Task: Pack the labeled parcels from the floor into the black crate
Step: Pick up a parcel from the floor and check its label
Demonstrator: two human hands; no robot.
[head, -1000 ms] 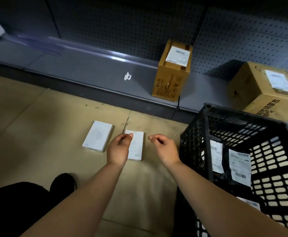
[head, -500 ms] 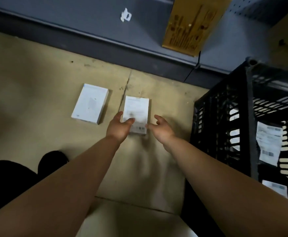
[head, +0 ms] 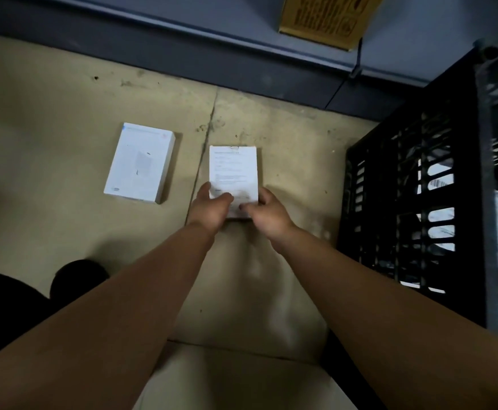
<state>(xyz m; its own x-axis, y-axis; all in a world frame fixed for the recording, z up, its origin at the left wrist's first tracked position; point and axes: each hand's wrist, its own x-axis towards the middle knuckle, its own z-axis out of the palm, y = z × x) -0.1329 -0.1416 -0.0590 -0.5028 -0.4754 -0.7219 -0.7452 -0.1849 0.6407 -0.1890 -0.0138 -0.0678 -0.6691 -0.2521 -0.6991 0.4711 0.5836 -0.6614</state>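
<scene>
Hands: left hand [head: 209,207], right hand [head: 268,216] — both grasping the flat white printed cardboard box [head: 233,170]
Grip: its near end

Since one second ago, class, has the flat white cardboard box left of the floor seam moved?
No. The flat white cardboard box still lies just left of the floor seam; only the camera shifted.
</scene>
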